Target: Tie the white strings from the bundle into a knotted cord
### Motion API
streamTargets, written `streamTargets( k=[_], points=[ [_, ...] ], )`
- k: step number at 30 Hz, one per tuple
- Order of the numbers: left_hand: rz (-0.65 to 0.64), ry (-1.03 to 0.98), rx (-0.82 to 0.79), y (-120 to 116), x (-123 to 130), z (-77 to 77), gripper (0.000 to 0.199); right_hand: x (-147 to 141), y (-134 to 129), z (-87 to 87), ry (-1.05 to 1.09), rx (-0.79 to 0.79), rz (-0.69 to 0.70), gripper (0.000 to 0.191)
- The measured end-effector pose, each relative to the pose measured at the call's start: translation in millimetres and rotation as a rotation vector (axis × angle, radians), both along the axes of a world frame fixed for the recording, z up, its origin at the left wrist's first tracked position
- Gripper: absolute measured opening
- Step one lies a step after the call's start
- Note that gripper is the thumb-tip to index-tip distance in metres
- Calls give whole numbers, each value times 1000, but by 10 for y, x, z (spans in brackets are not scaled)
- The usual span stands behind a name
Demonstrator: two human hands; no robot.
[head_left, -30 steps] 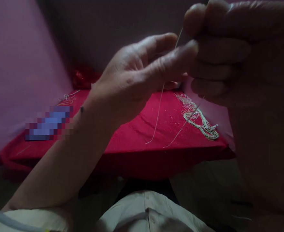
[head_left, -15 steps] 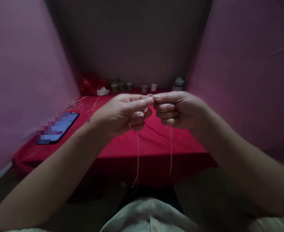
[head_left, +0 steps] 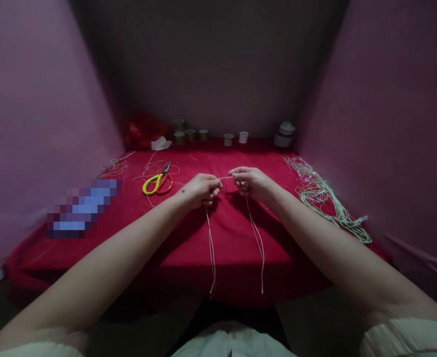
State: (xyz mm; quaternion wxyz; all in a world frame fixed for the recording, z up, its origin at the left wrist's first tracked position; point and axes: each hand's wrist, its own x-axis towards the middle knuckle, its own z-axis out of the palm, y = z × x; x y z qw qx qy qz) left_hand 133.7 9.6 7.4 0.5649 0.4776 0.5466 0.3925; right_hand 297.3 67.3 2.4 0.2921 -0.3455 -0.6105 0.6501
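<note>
A thin pale cord (head_left: 225,178) runs between my two hands above the red-covered table. My left hand (head_left: 204,189) pinches it on one side, fingers closed. On the other side my right hand (head_left: 251,182) holds it between thumb and fingertips. Loose cord ends hang down below each hand, past the table's front edge. A small upright pin (head_left: 226,187) shows on the table just behind the gap between the hands. Left of my left hand lie scissors (head_left: 158,183) with one yellow and one red handle.
A bundle of green and white cords (head_left: 333,203) lies at the right. Several thread spools (head_left: 203,135) and a jar (head_left: 285,135) stand along the back, with a red bag (head_left: 144,130) and crumpled white paper (head_left: 161,143). A blurred-out phone (head_left: 86,208) lies at the left.
My hands have moved forward and down, away from me, and slightly apart, so the cord now shows between them. The scissors and the cord bundle have come into sight.
</note>
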Motion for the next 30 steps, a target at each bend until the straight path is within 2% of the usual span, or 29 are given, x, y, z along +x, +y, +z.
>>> streamTargets(
  k=[2, 7, 11, 15, 21, 27, 28, 30],
  points=[
    [22, 63, 8, 87, -7, -64, 19, -53, 43, -83, -99, 152, -91, 16],
    [31, 219, 37, 205, -7, -185, 26, -121, 99, -227, -287, 358, -213, 11],
    [21, 341, 72, 225, 6, -182, 30, -122, 126, -295, -447, 555, -256, 9],
    [10, 410, 111, 200, 20, -154, 25, -98, 117, -322, -539, 657, -246, 10],
    [-55, 388, 89, 226, -49, -186, 26, -60, 164, -238, -547, 678, -221, 11],
    [-104, 253, 13, 254, -131, -88, 17, -51, 229, -134, -408, 678, -326, 13],
    [-118, 213, -1, 241, -148, -61, 16, -41, 210, -122, -347, 640, -329, 11],
    [-159, 48, -36, 205, -183, -20, 15, -7, 146, -101, -196, 457, -297, 7]
  ],
)
